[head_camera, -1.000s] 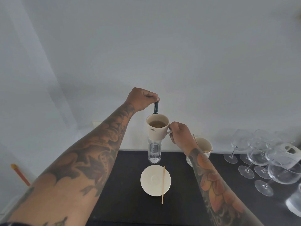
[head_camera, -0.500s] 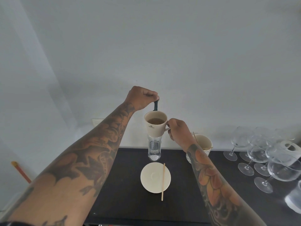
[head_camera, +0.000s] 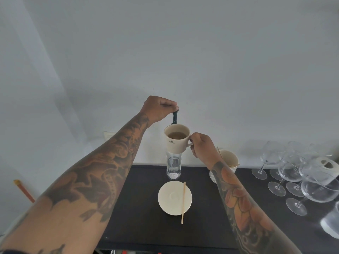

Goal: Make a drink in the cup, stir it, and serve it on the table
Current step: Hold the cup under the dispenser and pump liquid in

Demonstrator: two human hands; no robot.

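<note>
A cream cup (head_camera: pixel 175 143) with brown liquid in it is held in the air above the black table (head_camera: pixel 139 213). My right hand (head_camera: pixel 200 146) grips its handle. Just above the cup's far rim, my left hand (head_camera: pixel 159 108) pinches the top of a small dark object (head_camera: pixel 175 117) that hangs straight down. Below on the table lies an empty cream saucer (head_camera: pixel 171 197) with a wooden stir stick (head_camera: pixel 183 202) laid across its right side. A clear bottle (head_camera: pixel 173 166) stands behind the saucer, directly under the cup.
A paper cup (head_camera: pixel 229 158) with sticks in it stands behind my right forearm. Several stemmed glasses (head_camera: pixel 293 176) crowd the table's right side, with a paper roll (head_camera: pixel 327 165) among them. The wall is close behind. An orange-tipped stick (head_camera: pixel 23 190) leans at the left.
Both hands, the cup and the dark object have risen slightly in view, keeping their grip and spacing. Saucer, stick and bottle stay where they were.
</note>
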